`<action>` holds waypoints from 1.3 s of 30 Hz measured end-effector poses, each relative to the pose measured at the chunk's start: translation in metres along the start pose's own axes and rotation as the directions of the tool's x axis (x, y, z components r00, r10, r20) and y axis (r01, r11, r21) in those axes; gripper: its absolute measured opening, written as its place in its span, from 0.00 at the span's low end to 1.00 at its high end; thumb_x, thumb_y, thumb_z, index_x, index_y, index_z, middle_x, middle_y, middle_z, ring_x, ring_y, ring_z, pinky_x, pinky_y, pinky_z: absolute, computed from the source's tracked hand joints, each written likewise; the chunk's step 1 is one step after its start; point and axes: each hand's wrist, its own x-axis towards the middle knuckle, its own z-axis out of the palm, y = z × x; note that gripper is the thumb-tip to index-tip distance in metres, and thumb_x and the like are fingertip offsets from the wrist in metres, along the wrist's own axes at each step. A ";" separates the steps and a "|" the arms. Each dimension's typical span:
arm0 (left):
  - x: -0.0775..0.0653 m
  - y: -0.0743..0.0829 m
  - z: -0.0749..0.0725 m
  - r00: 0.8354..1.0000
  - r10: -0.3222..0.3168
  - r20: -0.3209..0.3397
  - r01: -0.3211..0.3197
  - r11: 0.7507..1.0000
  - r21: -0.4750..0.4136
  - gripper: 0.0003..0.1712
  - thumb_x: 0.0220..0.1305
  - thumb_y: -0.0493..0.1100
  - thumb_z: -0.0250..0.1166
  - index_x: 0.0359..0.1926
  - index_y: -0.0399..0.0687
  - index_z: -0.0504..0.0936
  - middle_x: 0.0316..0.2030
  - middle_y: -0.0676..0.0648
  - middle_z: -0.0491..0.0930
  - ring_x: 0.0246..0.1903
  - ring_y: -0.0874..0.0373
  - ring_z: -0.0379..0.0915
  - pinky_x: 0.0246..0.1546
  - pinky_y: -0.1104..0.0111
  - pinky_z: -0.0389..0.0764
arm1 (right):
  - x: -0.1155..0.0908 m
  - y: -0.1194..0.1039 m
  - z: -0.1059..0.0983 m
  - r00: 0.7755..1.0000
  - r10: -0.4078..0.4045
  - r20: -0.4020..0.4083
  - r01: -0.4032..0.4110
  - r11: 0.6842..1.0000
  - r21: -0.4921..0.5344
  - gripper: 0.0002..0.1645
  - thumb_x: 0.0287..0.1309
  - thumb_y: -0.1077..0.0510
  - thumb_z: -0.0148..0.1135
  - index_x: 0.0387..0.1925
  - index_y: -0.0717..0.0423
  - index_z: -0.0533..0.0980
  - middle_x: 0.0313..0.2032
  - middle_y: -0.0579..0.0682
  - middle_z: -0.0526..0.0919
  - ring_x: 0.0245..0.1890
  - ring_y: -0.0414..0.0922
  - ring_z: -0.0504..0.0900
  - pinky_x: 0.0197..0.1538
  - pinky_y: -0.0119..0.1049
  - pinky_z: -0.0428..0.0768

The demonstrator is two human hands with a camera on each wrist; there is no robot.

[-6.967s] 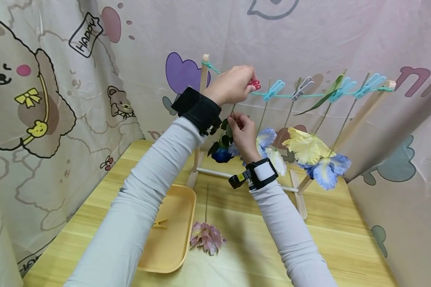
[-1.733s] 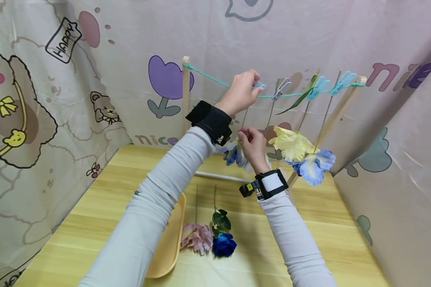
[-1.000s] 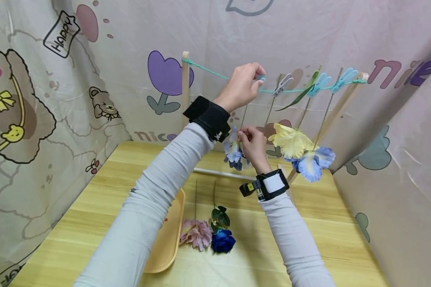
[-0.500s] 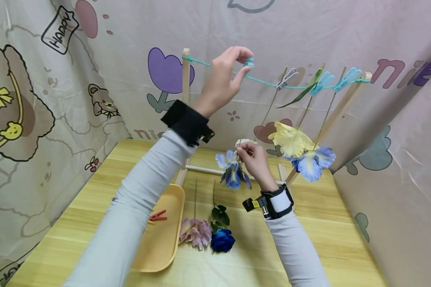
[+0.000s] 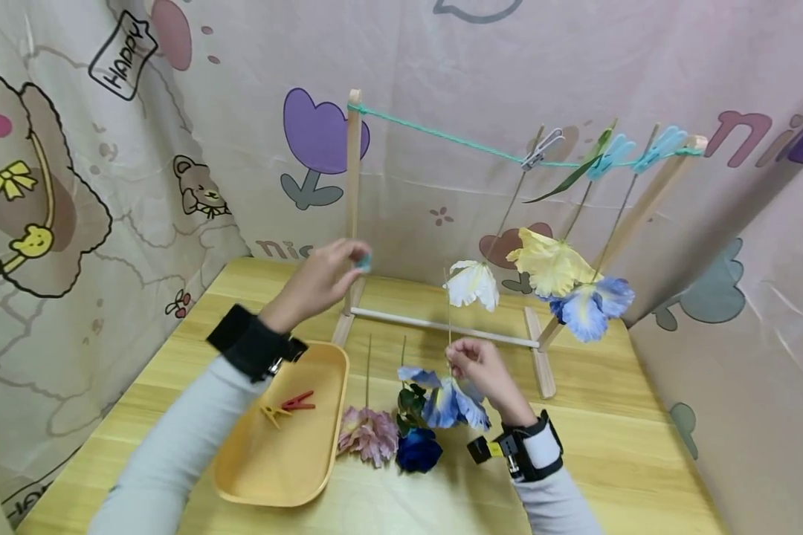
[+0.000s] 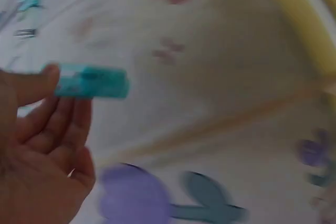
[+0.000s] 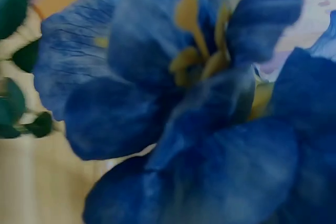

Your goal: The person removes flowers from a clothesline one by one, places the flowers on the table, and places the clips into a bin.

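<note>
Head view: left hand [image 5: 317,282] raised, pinching blue peg [image 5: 364,261]; right hand [image 5: 482,369] low, pinching iris stem [image 5: 449,327].

Clothespin [image 5: 364,261]: teal. Held flower [image 5: 450,401]: blue, yellow centre. Tray [image 5: 241,475]: yellow. Rose [image 5: 418,450]: deep blue. String [image 5: 442,137]: teal. Bench [image 5: 609,446]: light wood grain.

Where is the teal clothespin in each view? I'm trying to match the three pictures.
Head: the teal clothespin is left of centre, pinched by the left hand beside the rack's left post.
Left wrist: upper left, at that hand's fingertips.
Right wrist: not in it.
Shared landmark: the purple tulip print.
</note>
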 end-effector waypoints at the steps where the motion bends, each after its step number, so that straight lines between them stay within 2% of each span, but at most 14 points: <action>1: -0.013 -0.007 0.003 0.999 -0.028 0.045 0.028 1.000 0.008 0.11 0.59 0.31 0.61 0.44 0.33 0.76 0.39 0.39 0.80 0.41 0.48 0.77 0.47 0.58 0.77 | -0.004 0.007 0.001 1.000 0.010 0.014 -0.010 1.000 0.004 0.09 0.62 0.65 0.52 0.37 0.71 0.74 0.25 0.54 0.77 0.23 0.38 0.75 0.28 0.28 0.75; 3: -0.038 -0.020 0.009 0.986 -0.095 0.140 0.092 0.995 0.030 0.11 0.59 0.32 0.62 0.43 0.33 0.77 0.38 0.40 0.80 0.39 0.48 0.77 0.45 0.58 0.78 | -0.011 0.020 0.002 0.998 0.046 0.036 -0.047 0.999 0.014 0.10 0.63 0.65 0.52 0.37 0.72 0.74 0.25 0.54 0.77 0.23 0.38 0.74 0.27 0.28 0.75; 5: -0.062 -0.032 0.017 0.959 -0.163 0.233 0.154 0.987 0.055 0.10 0.58 0.32 0.62 0.42 0.34 0.77 0.35 0.41 0.80 0.37 0.50 0.77 0.42 0.59 0.79 | -0.017 0.033 0.004 0.995 0.083 0.058 -0.085 0.996 0.031 0.11 0.63 0.64 0.51 0.38 0.72 0.74 0.25 0.53 0.77 0.23 0.38 0.74 0.27 0.28 0.74; 9: -0.107 -0.048 0.036 0.880 -0.258 0.399 0.219 0.966 0.141 0.03 0.58 0.34 0.62 0.35 0.37 0.79 0.27 0.47 0.78 0.28 0.58 0.73 0.30 0.67 0.76 | -0.022 0.054 0.010 0.987 0.134 0.090 -0.142 0.986 0.084 0.14 0.65 0.64 0.50 0.42 0.76 0.71 0.25 0.51 0.76 0.23 0.37 0.74 0.26 0.28 0.73; 11: -0.124 -0.050 0.045 0.848 -0.287 0.445 0.227 0.956 0.186 0.01 0.58 0.34 0.63 0.31 0.39 0.79 0.25 0.48 0.77 0.25 0.60 0.71 0.28 0.68 0.73 | -0.022 0.064 0.013 0.984 0.155 0.093 -0.164 0.981 0.107 0.15 0.65 0.64 0.50 0.43 0.77 0.71 0.24 0.49 0.75 0.22 0.37 0.74 0.26 0.28 0.72; 15: -0.145 -0.048 0.058 0.787 -0.363 0.499 0.269 0.930 0.251 0.04 0.55 0.35 0.66 0.29 0.43 0.77 0.24 0.51 0.76 0.26 0.60 0.69 0.30 0.65 0.70 | -0.018 0.081 0.021 0.979 0.192 0.064 -0.199 0.972 0.127 0.13 0.64 0.66 0.50 0.40 0.77 0.72 0.22 0.48 0.75 0.21 0.37 0.73 0.24 0.26 0.71; 19: -0.152 -0.045 0.065 0.730 -0.419 0.540 0.314 0.907 0.279 0.11 0.52 0.38 0.69 0.24 0.45 0.73 0.22 0.53 0.70 0.26 0.59 0.64 0.31 0.63 0.64 | -0.015 0.093 0.028 0.973 0.228 0.029 -0.230 0.966 0.119 0.11 0.62 0.68 0.49 0.37 0.76 0.74 0.21 0.48 0.76 0.20 0.37 0.73 0.23 0.25 0.71; 21: -0.153 -0.044 0.067 0.711 -0.442 0.547 0.332 0.897 0.292 0.14 0.51 0.38 0.71 0.21 0.45 0.71 0.20 0.53 0.67 0.25 0.59 0.62 0.31 0.63 0.62 | -0.013 0.095 0.031 0.973 0.230 0.006 -0.229 0.967 0.108 0.11 0.61 0.68 0.50 0.36 0.76 0.75 0.20 0.47 0.76 0.20 0.37 0.73 0.23 0.26 0.71; 24: -0.154 -0.044 0.069 0.703 -0.461 0.541 0.341 0.886 0.313 0.18 0.50 0.38 0.71 0.18 0.47 0.68 0.19 0.53 0.64 0.25 0.58 0.61 0.32 0.62 0.59 | -0.012 0.098 0.035 0.974 0.223 -0.038 -0.220 0.972 0.084 0.10 0.60 0.68 0.52 0.33 0.75 0.76 0.18 0.47 0.75 0.19 0.37 0.72 0.22 0.26 0.71; 29: -0.155 -0.042 0.071 0.718 -0.462 0.520 0.324 0.884 0.337 0.17 0.47 0.36 0.70 0.16 0.48 0.68 0.18 0.53 0.65 0.25 0.59 0.61 0.33 0.60 0.59 | -0.009 0.103 0.039 0.971 0.215 -0.106 -0.213 0.976 0.035 0.07 0.57 0.68 0.56 0.31 0.73 0.77 0.18 0.48 0.77 0.17 0.36 0.73 0.21 0.26 0.71; 33: -0.157 -0.040 0.070 0.728 -0.465 0.504 0.307 0.878 0.367 0.15 0.44 0.35 0.70 0.17 0.48 0.69 0.19 0.53 0.65 0.25 0.60 0.61 0.32 0.58 0.61 | -0.008 0.104 0.041 0.971 0.210 -0.113 -0.208 0.978 0.035 0.07 0.56 0.68 0.58 0.34 0.73 0.77 0.21 0.51 0.81 0.17 0.37 0.75 0.22 0.27 0.73; 39: -0.158 -0.040 0.068 0.729 -0.482 0.487 0.319 0.868 0.382 0.17 0.41 0.35 0.72 0.15 0.50 0.69 0.17 0.54 0.65 0.24 0.61 0.62 0.32 0.58 0.62 | -0.011 0.101 0.040 0.975 0.193 -0.109 -0.193 0.981 0.015 0.09 0.56 0.68 0.58 0.36 0.73 0.77 0.22 0.54 0.82 0.18 0.38 0.77 0.23 0.27 0.75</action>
